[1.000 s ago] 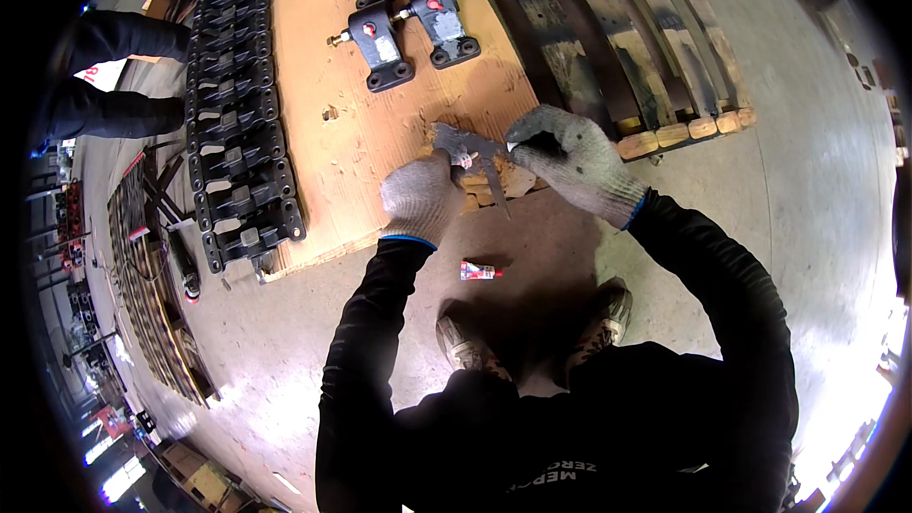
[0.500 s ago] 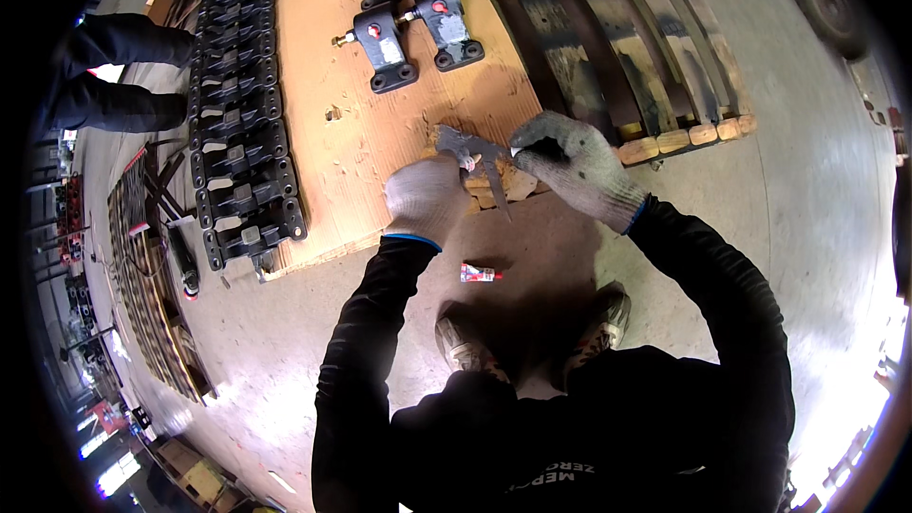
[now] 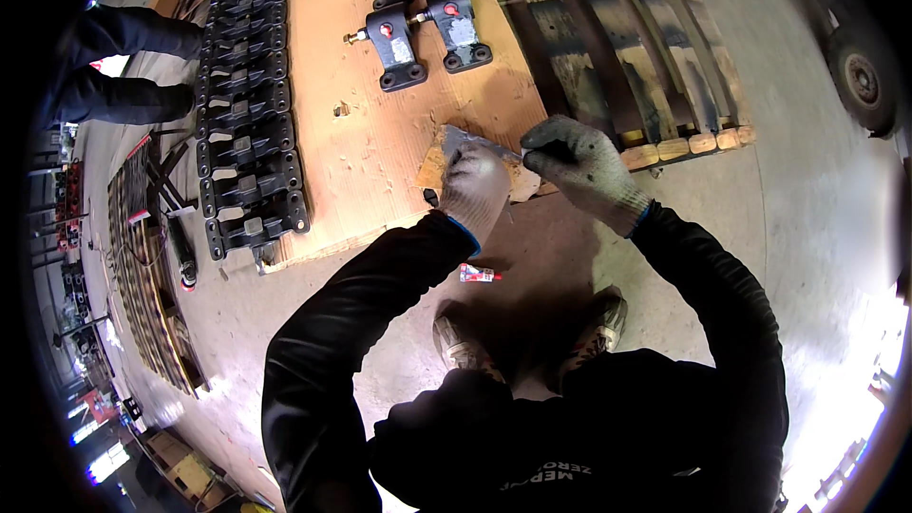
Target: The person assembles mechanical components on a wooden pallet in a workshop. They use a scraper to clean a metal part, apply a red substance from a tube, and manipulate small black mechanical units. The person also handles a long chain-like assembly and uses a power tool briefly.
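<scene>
Since the earlier frame, the left hand (image 3: 478, 180) had shifted rightward along the near edge of the cardboard sheet (image 3: 332, 152) and now covered much of the grey flat piece (image 3: 462, 137), whose hanging strip had been in plain sight. The right hand (image 3: 581, 166) had stayed by the sheet's near right corner.

Both hands wore pale knit gloves. The left was narrow, its fingers curled down over the grey piece; whether it gripped that piece could not be told. The right had its thumb and fingertips drawn close together, with a small whitish bit showing at the tips; what that was, or whether it was held, could not be told. The grey piece lay at the sheet's near edge, partly hidden by the left glove.

Farther up the sheet sat two black brackets (image 3: 397, 43) with red caps, side by side, a brass fitting (image 3: 356, 37) sticking out from the left one. A small brass-coloured piece (image 3: 340, 108) lay nearer the sheet's middle. A black track chain (image 3: 249, 119) ran along the sheet's left side, and a wooden pallet (image 3: 673, 147) stood to its right. On the floor before its near edge lay a small tube (image 3: 477, 274) with a red tip.
</scene>
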The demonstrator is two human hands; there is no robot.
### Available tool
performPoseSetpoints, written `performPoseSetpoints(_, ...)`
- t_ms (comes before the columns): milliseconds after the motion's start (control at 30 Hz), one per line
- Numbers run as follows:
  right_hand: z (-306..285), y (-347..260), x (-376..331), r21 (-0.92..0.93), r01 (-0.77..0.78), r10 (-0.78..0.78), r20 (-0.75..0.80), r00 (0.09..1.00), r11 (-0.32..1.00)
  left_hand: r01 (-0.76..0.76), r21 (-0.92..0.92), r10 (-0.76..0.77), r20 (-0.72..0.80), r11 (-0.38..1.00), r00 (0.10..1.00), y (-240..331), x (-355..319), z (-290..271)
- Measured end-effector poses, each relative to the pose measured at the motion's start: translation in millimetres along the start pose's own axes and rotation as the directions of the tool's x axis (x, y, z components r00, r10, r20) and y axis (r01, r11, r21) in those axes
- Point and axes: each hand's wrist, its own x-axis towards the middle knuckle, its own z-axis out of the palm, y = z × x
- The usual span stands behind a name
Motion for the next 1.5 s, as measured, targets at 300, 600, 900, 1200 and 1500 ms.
performPoseSetpoints(300, -2, 3, -1, -0.042, 0.075, -0.076, -0.028, 0.997, 0.996, -0.133, -0.540, 0.332, 0.290, 0.831, 0.897, -93, -2, 6)
performPoseSetpoints(600, 8, -5, 1, -0.075, -0.023, 0.021, -0.028, 0.999, 0.997, 0.332, -0.900, 0.000, 0.346, 0.283, 0.938, -105, -47, 9)
performPoseSetpoints(900, 27, -29, -5, -0.154, 0.136, -0.126, 0.072, 0.989, 0.979, 0.546, -0.717, 0.136, 0.546, -0.433, 0.826, -94, -69, -23)
performPoseSetpoints(1200, 29, -44, -4, -0.198, 0.142, -0.110, 0.164, 0.980, 0.970, 0.454, -0.827, 0.070, 0.458, -0.332, 0.886, -95, -73, -22)
performPoseSetpoints(1500, 29, -49, -6, -0.196, 0.137, -0.090, 0.232, 0.969, 0.971, 0.419, -0.870, 0.076, 0.414, -0.261, 0.907, -97, -73, -23)
